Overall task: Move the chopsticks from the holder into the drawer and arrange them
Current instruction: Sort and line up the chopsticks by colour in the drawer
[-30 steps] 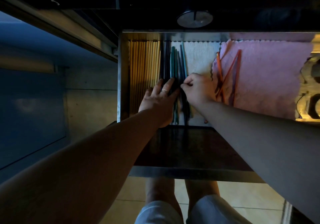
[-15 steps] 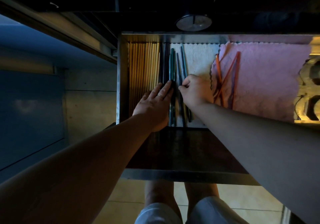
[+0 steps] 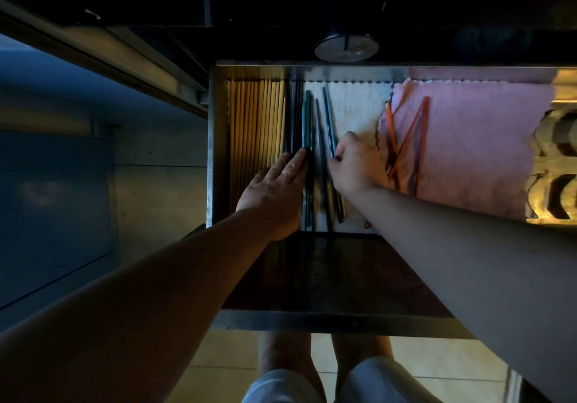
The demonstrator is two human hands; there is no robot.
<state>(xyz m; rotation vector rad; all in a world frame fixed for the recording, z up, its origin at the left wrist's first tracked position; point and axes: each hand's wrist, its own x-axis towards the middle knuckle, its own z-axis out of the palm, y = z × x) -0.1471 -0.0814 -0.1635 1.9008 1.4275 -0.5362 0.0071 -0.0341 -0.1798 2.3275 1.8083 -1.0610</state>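
Observation:
An open metal drawer (image 3: 215, 152) holds rows of chopsticks. Several yellow wooden chopsticks (image 3: 259, 121) lie side by side at its left. Dark green and blue chopsticks (image 3: 308, 121) lie to their right on a white cloth (image 3: 356, 106). My left hand (image 3: 274, 190) lies flat, fingers together, pressing on the dark chopsticks beside the yellow ones. My right hand (image 3: 354, 165) is curled, its fingertips pinching a blue chopstick (image 3: 329, 118) that lies a little apart from the row. Three orange-red chopsticks (image 3: 406, 140) lie crossed on a pink cloth (image 3: 474, 146).
A round holder (image 3: 346, 48) stands on the dark counter behind the drawer. A gold patterned object (image 3: 555, 165) fills the drawer's right end. A dark panel (image 3: 318, 274) covers the drawer's front part. My legs and the tiled floor show below.
My left hand slid slightly left and toward me, flattening over the dark chopsticks. My right hand shifted right and drew a blue chopstick away from the row.

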